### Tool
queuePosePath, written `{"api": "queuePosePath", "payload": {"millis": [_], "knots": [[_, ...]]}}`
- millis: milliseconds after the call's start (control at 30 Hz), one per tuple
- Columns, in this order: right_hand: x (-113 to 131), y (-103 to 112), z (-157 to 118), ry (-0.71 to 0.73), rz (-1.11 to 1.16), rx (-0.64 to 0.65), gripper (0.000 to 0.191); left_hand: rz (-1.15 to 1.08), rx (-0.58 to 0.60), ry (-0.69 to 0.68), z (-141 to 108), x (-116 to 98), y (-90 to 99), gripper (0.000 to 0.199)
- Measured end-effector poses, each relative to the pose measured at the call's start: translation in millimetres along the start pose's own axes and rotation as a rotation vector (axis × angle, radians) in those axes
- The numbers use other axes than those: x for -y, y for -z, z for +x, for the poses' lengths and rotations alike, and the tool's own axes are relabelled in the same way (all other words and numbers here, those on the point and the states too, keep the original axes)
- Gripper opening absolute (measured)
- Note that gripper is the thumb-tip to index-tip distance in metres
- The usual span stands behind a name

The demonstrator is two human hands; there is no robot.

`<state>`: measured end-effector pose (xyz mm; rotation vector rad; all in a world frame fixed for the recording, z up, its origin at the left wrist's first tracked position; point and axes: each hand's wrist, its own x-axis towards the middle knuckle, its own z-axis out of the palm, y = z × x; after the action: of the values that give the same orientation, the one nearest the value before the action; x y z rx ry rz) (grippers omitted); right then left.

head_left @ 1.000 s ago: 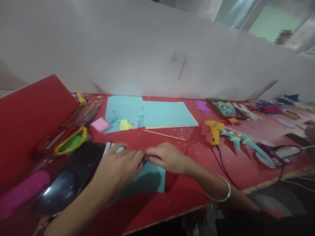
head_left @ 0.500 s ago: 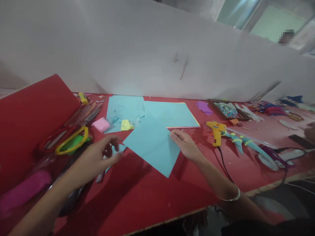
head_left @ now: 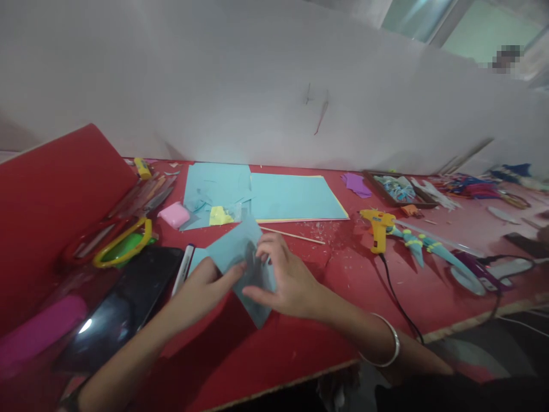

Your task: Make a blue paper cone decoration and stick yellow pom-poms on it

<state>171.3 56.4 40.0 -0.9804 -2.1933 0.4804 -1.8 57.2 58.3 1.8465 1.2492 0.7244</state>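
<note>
A light blue paper sheet (head_left: 229,243) is tilted above the red table, in front of me. My left hand (head_left: 210,289) grips its left side, thumb on top and the other fingers hidden beneath. Over the sheet's right part is my right hand (head_left: 287,280), its thumb and curved fingers spread apart, casting a shadow on the paper; the right corner is hidden behind it. Left of the sheet lies a white marker (head_left: 183,269) with a dark cap, next to a black phone (head_left: 128,309). A thin wooden stick (head_left: 294,234) lies beyond my right hand.
Larger blue sheets (head_left: 295,197) lie near the wall, with a yellow scrap (head_left: 220,216) and a pink packet (head_left: 174,215) nearby. To the right are a yellow glue gun (head_left: 378,229) with its cable and a tray of scraps (head_left: 398,191). Yellow-handled scissors (head_left: 148,229) lie left.
My left hand has moved right and taken hold of the sheet. My right hand has let go of the right edge and come over the paper, which has shifted left, uncovering the stick.
</note>
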Motion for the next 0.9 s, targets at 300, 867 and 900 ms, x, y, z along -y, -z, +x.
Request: {"api": "queuePosePath", "payload": {"millis": [300,867,900], "knots": [[24.2,12.0,6.7,-0.253,0.301,0.228,0.049,-0.181,0.134,-0.061,-5.5,0.2,-2.9,0.037],[26.6,14.0,3.4,-0.368,0.503,0.285,0.052,0.054,-0.035,-0.382,1.1,6.3,-8.6,0.058],[26.3,14.1,3.6,-0.363,0.535,0.289,0.051,0.071,-0.041,-0.384,1.4,6.2,-8.4,0.059]]}}
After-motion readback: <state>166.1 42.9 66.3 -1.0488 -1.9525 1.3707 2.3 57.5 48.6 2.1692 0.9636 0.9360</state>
